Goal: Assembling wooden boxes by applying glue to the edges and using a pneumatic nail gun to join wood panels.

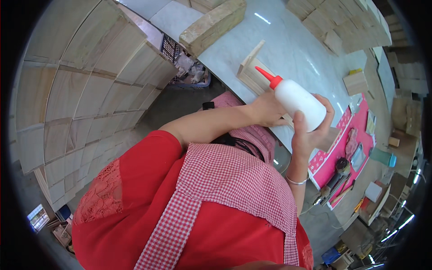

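Observation:
A white squeeze bottle (299, 101) with a red cap and pointed red nozzle is tilted over the table, its tip toward the upper left. My right hand (310, 135) is wrapped around its lower end. Behind the bottle, my left hand (269, 108) curls over a pale wooden piece (254, 78) at the table's near edge. Thin boards meet at an angle on that piece, one standing up at its far end. The bottle and my hands cover much of it, and some left fingertips are hidden.
Large stacks of wooden pieces (90, 76) rise on the left. A thick wooden block (211, 27) lies on the pale shiny table (279, 40), with more stacked wood (342, 20) at the far right. Tools lie on a pink sheet (346, 153). A filled basket (191, 76) stands below the table.

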The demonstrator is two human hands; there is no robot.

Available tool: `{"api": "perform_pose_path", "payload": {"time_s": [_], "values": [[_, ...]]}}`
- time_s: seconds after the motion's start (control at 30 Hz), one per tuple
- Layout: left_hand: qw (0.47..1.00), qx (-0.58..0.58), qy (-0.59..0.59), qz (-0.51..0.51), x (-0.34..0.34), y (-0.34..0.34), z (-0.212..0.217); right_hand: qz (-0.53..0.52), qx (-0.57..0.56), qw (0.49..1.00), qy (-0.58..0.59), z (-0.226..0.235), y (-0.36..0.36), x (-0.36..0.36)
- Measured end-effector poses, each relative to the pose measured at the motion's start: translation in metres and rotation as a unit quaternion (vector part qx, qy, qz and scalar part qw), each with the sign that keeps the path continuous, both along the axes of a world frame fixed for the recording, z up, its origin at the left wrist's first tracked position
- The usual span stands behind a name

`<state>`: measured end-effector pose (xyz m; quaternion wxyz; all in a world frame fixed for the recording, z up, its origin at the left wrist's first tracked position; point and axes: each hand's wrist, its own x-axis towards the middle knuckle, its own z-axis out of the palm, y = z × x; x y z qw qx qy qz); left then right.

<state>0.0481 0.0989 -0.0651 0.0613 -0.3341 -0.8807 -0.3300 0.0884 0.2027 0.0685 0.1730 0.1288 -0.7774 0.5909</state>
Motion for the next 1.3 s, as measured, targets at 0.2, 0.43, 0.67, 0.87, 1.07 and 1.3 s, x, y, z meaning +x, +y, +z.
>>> {"api": "perform_pose_path", "payload": {"time_s": [0.2, 0.43, 0.67, 0.87, 1.07, 1.3], "values": [[0.995, 0.104, -0.004, -0.001, -0.003, 0.004, 0.002, 0.052, 0.035, 0.998, 0.009, 0.006, -0.012, -0.008], [0.987, 0.152, -0.052, -0.028, -0.003, -0.002, 0.013, 0.057, 0.031, 0.998, -0.026, 0.009, -0.022, -0.01], [0.996, 0.075, -0.045, -0.003, -0.005, 0.008, -0.001, 0.025, 0.036, 0.999, -0.027, 0.01, -0.025, -0.017], [1.0, -0.012, 0.008, 0.017, 0.0, 0.005, 0.002, -0.005, 0.026, 0.999, -0.035, 0.009, -0.028, -0.028], [0.996, -0.074, 0.043, 0.022, 0.007, -0.004, 0.012, -0.049, 0.006, 0.997, -0.064, 0.01, -0.03, -0.046], [0.993, -0.115, 0.03, 0.007, 0.01, -0.007, 0.023, -0.088, -0.029, 0.994, -0.064, 0.011, -0.028, -0.059]]}}
